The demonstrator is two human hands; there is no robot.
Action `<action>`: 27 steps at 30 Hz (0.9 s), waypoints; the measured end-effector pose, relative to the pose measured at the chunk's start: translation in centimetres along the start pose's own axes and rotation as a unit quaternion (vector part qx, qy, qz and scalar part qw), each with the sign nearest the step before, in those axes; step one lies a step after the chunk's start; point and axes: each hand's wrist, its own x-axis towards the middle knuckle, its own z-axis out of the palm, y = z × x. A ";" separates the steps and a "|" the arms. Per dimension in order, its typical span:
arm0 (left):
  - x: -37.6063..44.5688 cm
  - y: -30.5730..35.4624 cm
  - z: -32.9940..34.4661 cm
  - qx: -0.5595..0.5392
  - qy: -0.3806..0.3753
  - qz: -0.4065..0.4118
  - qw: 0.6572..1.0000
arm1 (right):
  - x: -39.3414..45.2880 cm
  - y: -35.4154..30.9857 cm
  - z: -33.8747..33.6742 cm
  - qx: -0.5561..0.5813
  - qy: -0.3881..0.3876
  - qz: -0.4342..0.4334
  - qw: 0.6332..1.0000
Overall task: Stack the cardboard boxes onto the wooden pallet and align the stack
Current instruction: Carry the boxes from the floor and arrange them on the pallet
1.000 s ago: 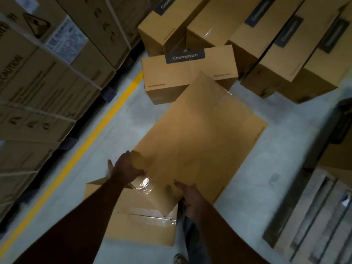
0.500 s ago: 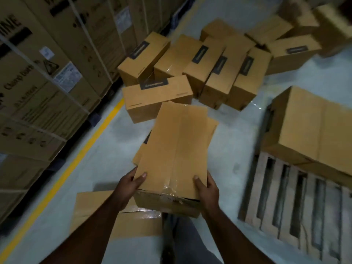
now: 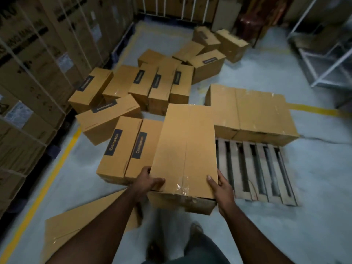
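Gripping the near end of one cardboard box (image 3: 185, 149), left hand (image 3: 147, 181) and right hand (image 3: 222, 186) balance it, probably for the wooden pallet (image 3: 255, 168) just beyond the right hand.

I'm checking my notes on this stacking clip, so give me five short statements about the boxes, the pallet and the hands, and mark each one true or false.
1. Both hands grip the carried box at its near end. True: the left hand and the right hand hold its two near corners.
2. The wooden pallet has no boxes on it. False: two boxes on the pallet sit along its far side.
3. The pallet lies to the right of the carried box. True.
4. The carried box shows a dark Crompton label on top. False: its top is plain with a taped seam; the labelled boxes on the floor lie to its left.
5. A yellow floor line runs along the left. True.
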 end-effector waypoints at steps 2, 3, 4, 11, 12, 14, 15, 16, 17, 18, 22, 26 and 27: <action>0.3 0.9 3.9 0.027 -0.013 -0.005 1.000 | 0.2 0.7 -3.8 0.010 0.013 0.009 1.000; 0.6 1.2 6.1 0.036 -0.020 -0.010 0.999 | 0.4 1.1 -5.8 0.008 0.022 0.011 1.000; 1.0 1.4 8.3 0.050 -0.029 -0.012 0.998 | 0.8 1.4 -7.7 0.005 0.029 0.012 0.999; 7.2 2.0 22.0 0.109 -0.068 -0.042 0.991 | 8.3 5.2 -21.0 -0.010 0.012 0.066 0.998; 8.4 1.9 24.0 0.113 -0.067 -0.048 0.990 | 10.0 5.9 -22.7 -0.018 0.001 0.072 0.997; 11.0 1.4 27.8 0.110 -0.068 -0.050 0.990 | 13.6 7.7 -25.8 -0.036 -0.018 0.085 0.996; 12.3 1.0 29.6 0.108 -0.075 -0.047 0.990 | 15.4 8.7 -27.1 -0.047 -0.026 0.092 0.994; 13.8 0.5 31.3 0.108 -0.084 -0.045 0.989 | 17.3 9.8 -28.3 -0.057 -0.034 0.097 0.993; 15.2 -0.1 32.8 0.110 -0.093 -0.048 0.988 | 19.2 10.9 -29.4 -0.067 -0.038 0.101 0.992; 16.8 -0.8 34.1 0.110 -0.098 -0.052 0.988 | 21.1 12.0 -30.3 -0.076 -0.038 0.104 0.991; 23.9 -5.4 37.9 0.090 -0.074 -0.090 0.989 | 29.1 18.0 -31.8 -0.105 -0.059 0.117 0.986; 31.9 -11.3 40.5 0.081 -0.032 -0.075 0.993 | 36.1 25.1 -31.2 -0.087 -0.054 0.116 0.988; 33.7 -12.5 41.0 0.092 -0.021 -0.065 0.993 | 37.4 26.7 -31.1 -0.079 -0.046 0.119 0.989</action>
